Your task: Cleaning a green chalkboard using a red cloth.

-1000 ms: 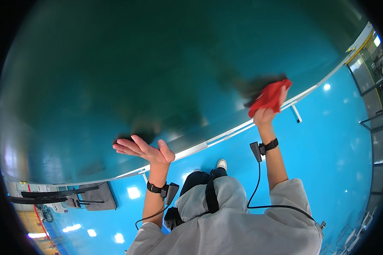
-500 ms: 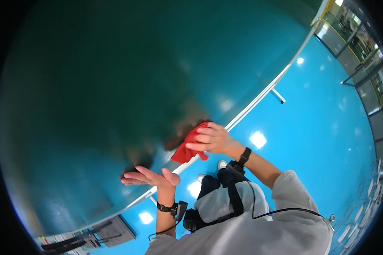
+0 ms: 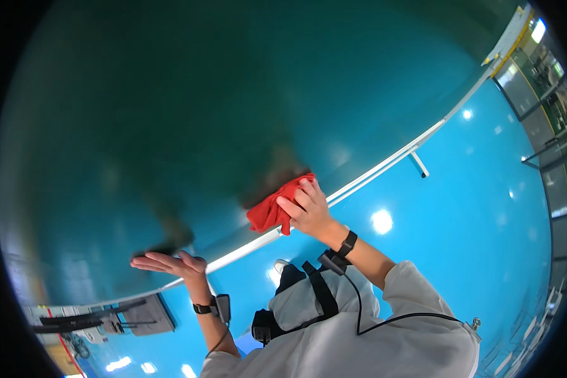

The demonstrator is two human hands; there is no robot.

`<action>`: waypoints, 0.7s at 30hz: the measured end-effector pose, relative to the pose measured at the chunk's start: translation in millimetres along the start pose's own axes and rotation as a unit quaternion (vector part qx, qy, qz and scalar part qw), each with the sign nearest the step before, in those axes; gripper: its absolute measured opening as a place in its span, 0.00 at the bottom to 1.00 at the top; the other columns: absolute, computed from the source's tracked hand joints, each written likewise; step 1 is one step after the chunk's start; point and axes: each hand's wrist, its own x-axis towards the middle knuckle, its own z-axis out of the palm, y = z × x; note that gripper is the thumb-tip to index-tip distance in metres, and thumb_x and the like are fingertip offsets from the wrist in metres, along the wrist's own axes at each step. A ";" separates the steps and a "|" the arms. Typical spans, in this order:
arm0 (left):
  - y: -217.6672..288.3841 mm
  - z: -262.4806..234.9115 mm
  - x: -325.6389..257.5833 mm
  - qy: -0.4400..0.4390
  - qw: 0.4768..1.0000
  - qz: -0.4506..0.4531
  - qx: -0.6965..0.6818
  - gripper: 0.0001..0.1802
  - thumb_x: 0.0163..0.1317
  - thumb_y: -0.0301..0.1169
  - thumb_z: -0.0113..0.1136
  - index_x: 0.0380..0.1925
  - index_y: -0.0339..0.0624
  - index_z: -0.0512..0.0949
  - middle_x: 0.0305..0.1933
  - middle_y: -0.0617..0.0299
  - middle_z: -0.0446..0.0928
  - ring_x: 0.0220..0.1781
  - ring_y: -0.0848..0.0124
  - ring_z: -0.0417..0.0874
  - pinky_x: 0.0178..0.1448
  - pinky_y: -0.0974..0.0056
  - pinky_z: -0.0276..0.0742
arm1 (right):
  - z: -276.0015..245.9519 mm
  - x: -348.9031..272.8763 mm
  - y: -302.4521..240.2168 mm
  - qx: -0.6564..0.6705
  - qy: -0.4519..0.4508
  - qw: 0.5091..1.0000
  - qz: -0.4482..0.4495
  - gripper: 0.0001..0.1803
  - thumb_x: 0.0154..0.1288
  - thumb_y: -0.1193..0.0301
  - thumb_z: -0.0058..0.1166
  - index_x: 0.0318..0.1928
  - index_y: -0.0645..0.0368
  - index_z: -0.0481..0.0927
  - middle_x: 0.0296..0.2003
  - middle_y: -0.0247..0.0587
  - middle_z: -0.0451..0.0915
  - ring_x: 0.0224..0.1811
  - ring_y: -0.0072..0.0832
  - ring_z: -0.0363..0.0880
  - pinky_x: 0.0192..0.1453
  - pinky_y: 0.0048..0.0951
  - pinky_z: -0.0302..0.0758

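Observation:
My right hand (image 3: 309, 211) presses a crumpled red cloth (image 3: 272, 206) flat against a large glossy teal panel (image 3: 220, 113), close to the panel's pale lower edge. A dark reflection of the cloth and hand shows on the panel just above it. My left hand (image 3: 170, 263) is spread flat with its palm against the same panel, lower and to the left, holding nothing. Both wrists carry black bands, and a black cable runs from the right wrist down my light grey sleeve.
A white rail (image 3: 384, 169) runs along the panel's lower edge with a short bracket (image 3: 419, 164). Below lies a shiny blue floor (image 3: 472, 208) with light reflections. A grey flat base (image 3: 145, 315) sits at lower left, and railings (image 3: 548, 107) stand at far right.
My right hand has carried the red cloth leftward and downward along the panel from the upper right toward the lower edge. My left hand has stayed flat on the panel.

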 end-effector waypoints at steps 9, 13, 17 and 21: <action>1.9 -32.9 19.6 0.006 0.996 -0.038 0.084 0.37 0.81 0.46 0.33 0.82 0.35 0.48 0.86 0.40 0.40 0.87 0.41 0.41 0.86 0.40 0.40 | -142.4 33.8 223.5 0.024 0.113 0.984 0.134 0.35 0.76 0.64 0.51 0.78 0.59 0.58 0.72 0.53 0.66 0.73 0.52 0.64 0.78 0.49 0.58; 7.4 -38.7 23.9 -0.010 0.996 -0.052 0.070 0.36 0.81 0.44 0.34 0.81 0.35 0.51 0.86 0.40 0.43 0.87 0.43 0.44 0.86 0.42 0.42 | -170.9 5.4 303.6 -0.118 0.070 0.970 0.202 0.33 0.81 0.71 0.42 0.80 0.66 0.51 0.67 0.49 0.69 0.65 0.36 0.70 0.70 0.36 0.69; 24.3 -45.9 31.2 -0.036 0.994 -0.078 0.066 0.37 0.82 0.49 0.33 0.82 0.37 0.51 0.86 0.43 0.45 0.88 0.46 0.43 0.87 0.43 0.41 | -133.7 5.3 232.1 0.180 0.153 0.937 0.258 0.34 0.78 0.69 0.46 0.79 0.66 0.55 0.72 0.55 0.63 0.71 0.47 0.64 0.75 0.45 0.61; 47.4 -45.8 37.4 -0.027 0.989 -0.118 0.079 0.38 0.82 0.49 0.33 0.81 0.34 0.50 0.86 0.41 0.45 0.87 0.44 0.43 0.86 0.41 0.40 | -63.6 8.6 113.2 0.181 0.065 0.974 0.117 0.43 0.62 0.70 0.55 0.79 0.59 0.62 0.75 0.57 0.58 0.83 0.70 0.39 0.80 0.76 0.37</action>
